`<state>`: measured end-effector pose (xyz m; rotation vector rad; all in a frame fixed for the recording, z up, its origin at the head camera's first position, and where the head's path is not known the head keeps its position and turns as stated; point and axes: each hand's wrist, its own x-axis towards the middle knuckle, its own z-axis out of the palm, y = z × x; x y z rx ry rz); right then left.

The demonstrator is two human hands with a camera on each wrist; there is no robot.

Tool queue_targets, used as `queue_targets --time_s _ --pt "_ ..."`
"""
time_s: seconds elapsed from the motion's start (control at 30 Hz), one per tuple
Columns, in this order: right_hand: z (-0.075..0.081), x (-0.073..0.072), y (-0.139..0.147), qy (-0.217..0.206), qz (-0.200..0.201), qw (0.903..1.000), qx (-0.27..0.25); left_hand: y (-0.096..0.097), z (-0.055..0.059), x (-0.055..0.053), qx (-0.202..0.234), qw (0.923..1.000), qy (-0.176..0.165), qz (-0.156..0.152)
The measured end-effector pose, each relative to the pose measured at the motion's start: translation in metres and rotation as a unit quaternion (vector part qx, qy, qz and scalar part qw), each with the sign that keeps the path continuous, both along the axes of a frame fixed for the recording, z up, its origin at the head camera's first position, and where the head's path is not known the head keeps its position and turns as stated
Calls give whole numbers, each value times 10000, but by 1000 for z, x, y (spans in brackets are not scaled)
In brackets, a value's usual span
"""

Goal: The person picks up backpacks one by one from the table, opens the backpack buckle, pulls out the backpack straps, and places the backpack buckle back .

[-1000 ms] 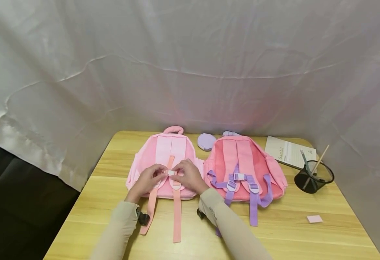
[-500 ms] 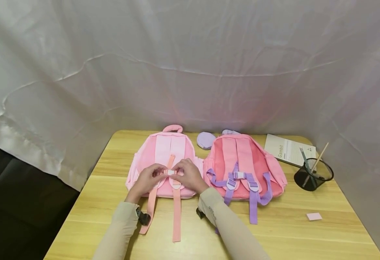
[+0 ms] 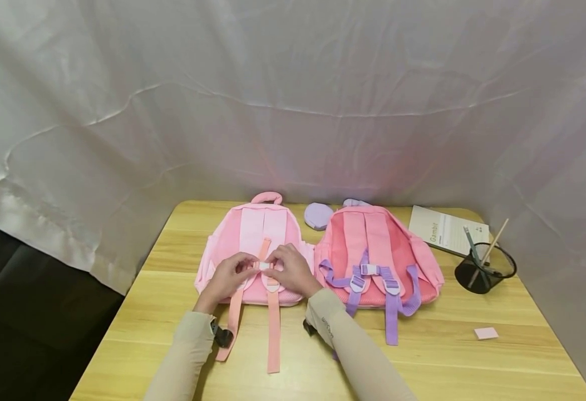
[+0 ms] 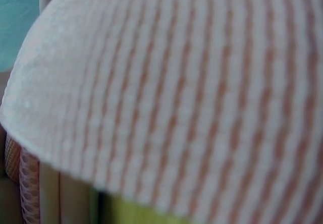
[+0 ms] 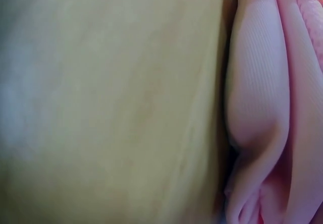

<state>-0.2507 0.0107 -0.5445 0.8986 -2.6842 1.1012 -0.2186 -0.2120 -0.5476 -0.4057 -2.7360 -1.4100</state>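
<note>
A light pink backpack (image 3: pixel 264 223) lies back side up on the table, its orange straps (image 3: pixel 273 340) trailing toward me. Over its middle is a small white buckle (image 3: pixel 263 266) on orange webbing. My left hand (image 3: pixel 226 277) pinches the buckle's left end between thumb and fingers, and my right hand (image 3: pixel 294 272) pinches its right end. Both halves look joined. In the left wrist view, a blurred ribbed strap (image 4: pixel 181 98) fills most of the picture and hides the hand. The right wrist view has pink backpack fabric (image 5: pixel 260 77) along its right side, without the fingers.
A darker pink backpack (image 3: pixel 355 234) with purple straps lies against the first one's right side. Behind them is a round lilac pouch (image 3: pixel 318 216). Further right are a Gambit notepad (image 3: pixel 450 229), a black mesh pencil cup (image 3: pixel 478 278) and a pale pink eraser-like block (image 3: pixel 486 333).
The hands keep their pinch on the buckle with almost no movement. Only the whole head view has shifted slightly.
</note>
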Motion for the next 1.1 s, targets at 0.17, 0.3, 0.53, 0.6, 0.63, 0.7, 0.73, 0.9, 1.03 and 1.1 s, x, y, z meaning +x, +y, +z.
queue_targets --time_s 0.17,0.3,0.53,0.6,0.63,0.7,0.73,0.9,1.03,1.1 --pt "2 0 -1 50 61 9999 82 0 0 -1 -47 10000 20 7" --pt "3 -1 -1 106 164 9997 111 0 0 -1 -54 10000 0 19" --pt "1 -3 0 123 268 9994 179 1 -1 -1 -118 9999 26 9" --pt "1 -3 0 78 290 9994 172 1 -1 0 -115 9999 26 8" --pt "2 -3 0 25 297 9994 162 1 -1 0 -98 9999 22 8" --pt "2 -3 1 -67 303 9994 149 1 -1 0 -57 10000 2 9" --pt "2 -3 1 -113 309 9994 135 1 -1 0 -32 10000 -4 4" --pt "1 -3 2 -229 332 9992 56 0 -1 0 43 10000 49 -14" --pt "0 -3 3 -187 334 9993 -7 0 -1 0 68 10000 45 -6" --pt "0 -3 3 -175 341 9993 -48 0 -1 0 85 10000 17 4"
